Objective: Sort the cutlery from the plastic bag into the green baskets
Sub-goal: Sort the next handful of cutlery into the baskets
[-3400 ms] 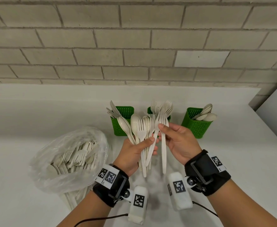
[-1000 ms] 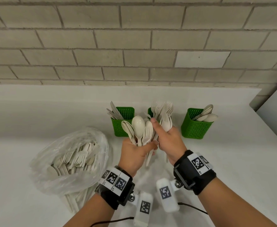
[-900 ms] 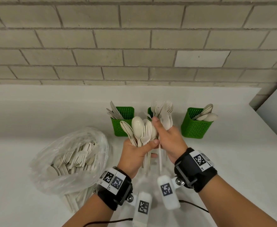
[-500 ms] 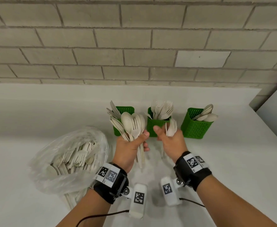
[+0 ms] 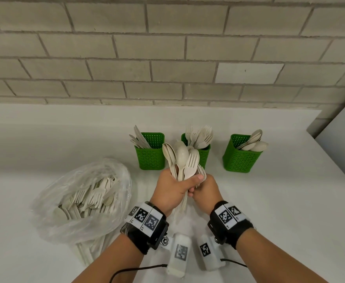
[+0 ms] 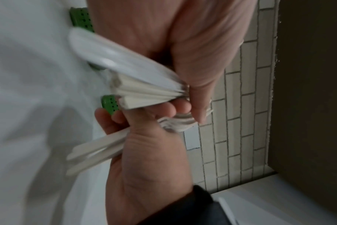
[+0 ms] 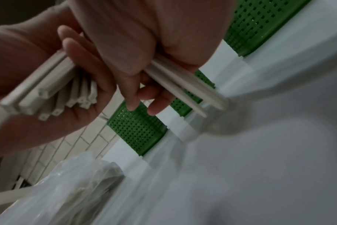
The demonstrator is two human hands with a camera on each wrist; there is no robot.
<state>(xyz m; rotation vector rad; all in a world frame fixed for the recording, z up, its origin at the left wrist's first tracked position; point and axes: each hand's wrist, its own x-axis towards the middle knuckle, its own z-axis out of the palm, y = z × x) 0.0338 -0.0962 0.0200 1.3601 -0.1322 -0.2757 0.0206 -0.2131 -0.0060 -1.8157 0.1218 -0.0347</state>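
Observation:
My left hand [image 5: 179, 185] grips a fanned bundle of pale spoons and forks [image 5: 180, 158], heads up, in front of the middle basket. My right hand [image 5: 207, 187] presses against it from the right and holds a few forks [image 5: 201, 170] by their handles [image 7: 183, 86]. In the left wrist view the bundle's handles [image 6: 142, 88] stick out below my left fingers, with the right hand [image 6: 150, 153] under them. Three green baskets stand behind: left [image 5: 150, 158] with knives, middle [image 5: 204, 155] with forks, right [image 5: 240, 160] with spoons.
A clear plastic bag [image 5: 81, 203] with several more forks and spoons lies on the white counter [image 5: 279, 211] to the left of my hands. A brick wall [image 5: 167, 58] rises behind the baskets. A grey panel [image 5: 343, 127] stands at the right.
Half a second ago my hands were apart, the right holding forks up near the middle basket. Now the right hand is back down against the left hand's bundle, still holding forks.

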